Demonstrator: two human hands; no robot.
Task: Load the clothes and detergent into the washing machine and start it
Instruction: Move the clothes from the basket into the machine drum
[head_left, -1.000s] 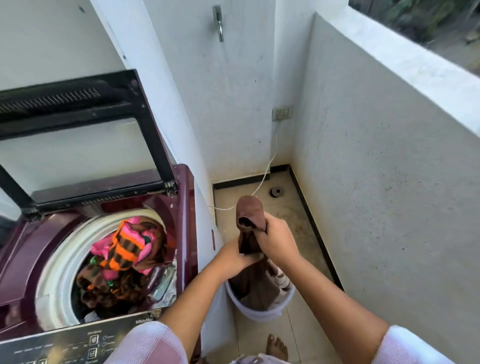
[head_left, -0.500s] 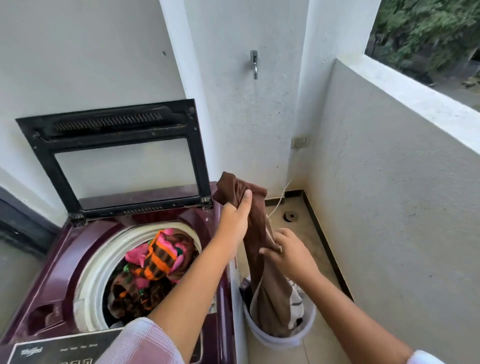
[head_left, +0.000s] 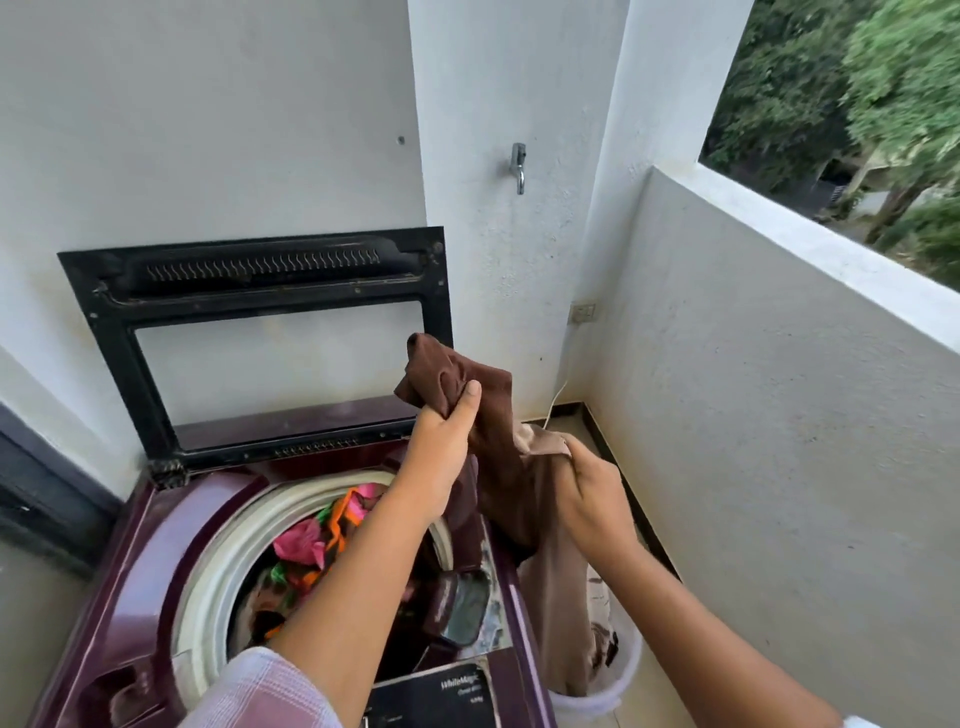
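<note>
A maroon top-loading washing machine (head_left: 156, 551) stands at the lower left with its black lid (head_left: 114, 332) raised against the wall. Pink, orange and green clothes (head_left: 306, 545) lie in its drum. My left hand (head_left: 444, 452) grips the top of a brown garment (head_left: 493, 415) above the machine's right rear corner. My right hand (head_left: 592, 493) grips the same garment lower down, where a beige part hangs into a white laundry bucket (head_left: 618, 686) on the floor right of the machine.
A low white balcony wall (head_left: 779, 415) runs along the right, with trees beyond. A metal tap (head_left: 518, 166) and a wall socket (head_left: 583, 313) with a white cable sit on the back wall. The machine's control panel (head_left: 441, 696) is at the bottom edge.
Both hands have lifted the brown garment up out of the bucket and leftward toward the open drum. The view has tilted up, showing more of the lid and wall.
</note>
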